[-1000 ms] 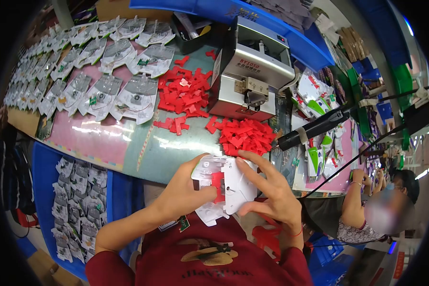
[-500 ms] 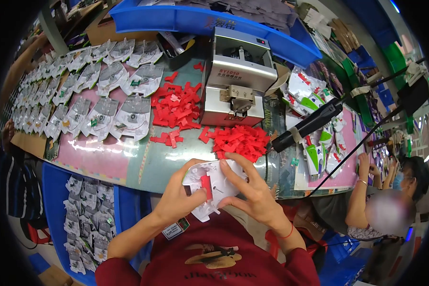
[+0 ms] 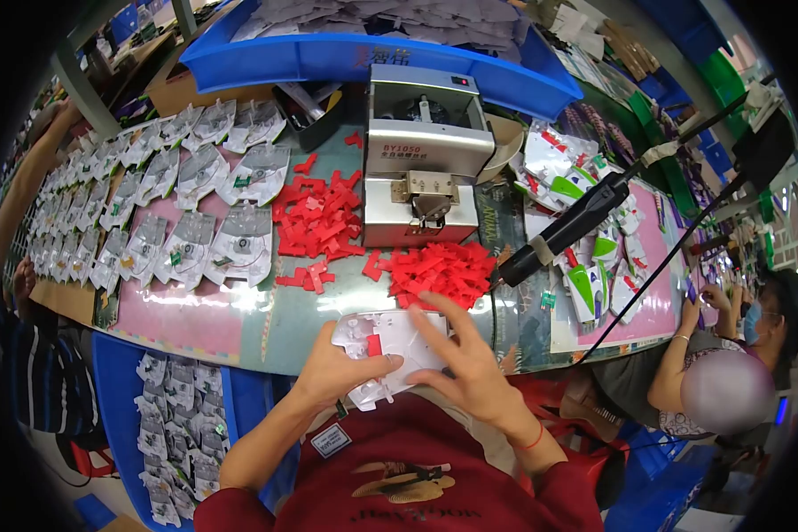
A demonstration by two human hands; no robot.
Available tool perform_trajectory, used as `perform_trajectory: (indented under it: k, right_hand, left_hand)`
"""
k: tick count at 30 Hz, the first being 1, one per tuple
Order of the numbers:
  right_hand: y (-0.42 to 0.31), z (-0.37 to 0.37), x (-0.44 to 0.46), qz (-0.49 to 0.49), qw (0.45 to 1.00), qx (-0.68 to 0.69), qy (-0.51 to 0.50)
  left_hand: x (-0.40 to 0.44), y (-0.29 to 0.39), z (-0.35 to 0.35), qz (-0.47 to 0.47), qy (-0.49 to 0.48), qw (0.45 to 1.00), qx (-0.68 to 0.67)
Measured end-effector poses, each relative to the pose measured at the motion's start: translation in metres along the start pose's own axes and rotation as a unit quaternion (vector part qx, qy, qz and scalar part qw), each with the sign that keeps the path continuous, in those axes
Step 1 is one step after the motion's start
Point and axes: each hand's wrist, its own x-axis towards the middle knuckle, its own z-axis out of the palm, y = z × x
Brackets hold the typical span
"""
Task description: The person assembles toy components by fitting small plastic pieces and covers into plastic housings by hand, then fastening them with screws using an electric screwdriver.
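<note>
Between my two hands, in front of my body, is a white plastic housing (image 3: 353, 332) with its hollow inside facing up. A red plastic piece (image 3: 374, 343) sits inside it. My left hand (image 3: 332, 371) grips the housing's left side, its thumb lying across the lower end of the red piece. My right hand (image 3: 474, 368) holds the right side with thumb and fingers. Just beyond the housing is a heap of red plastic pieces (image 3: 443, 273), and a second red heap (image 3: 319, 217) lies to its left.
Behind the heaps stands a metal machine (image 3: 426, 160) marked BY1050. A black electric screwdriver (image 3: 567, 229) hangs at its right. Rows of white housings (image 3: 186, 253) cover the table's left, with more in a blue bin (image 3: 120, 390) below. A co-worker (image 3: 683, 363) sits at right.
The housing has tipped flatter in my hands, and my left thumb has moved right across it. The camera's view has shifted slightly, so the table things appear displaced.
</note>
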Motion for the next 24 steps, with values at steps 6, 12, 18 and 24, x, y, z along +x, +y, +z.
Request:
perform_trajectory:
  k: [6, 12, 18, 24]
  right_hand:
    - [0.048, -0.043, -0.017, 0.069, 0.910, 0.159, 0.376]
    - [0.090, -0.049, 0.005, 0.086, 0.856, 0.185, 0.475]
    - [0.102, -0.039, 0.032, 0.107, 0.840, 0.376, 0.377]
    - [0.108, -0.039, 0.052, 0.154, 0.822, 0.426, 0.345]
  left_hand:
    - [0.008, 0.003, 0.003, 0.009, -0.004, 0.996, -0.091]
    - [0.005, 0.007, 0.010, 0.012, 0.009, 0.991, -0.130]
    - [0.002, 0.001, 0.010, -0.008, 0.018, 0.983, -0.182]
    - [0.003, -0.006, 0.004, -0.017, 0.013, 0.981, -0.195]
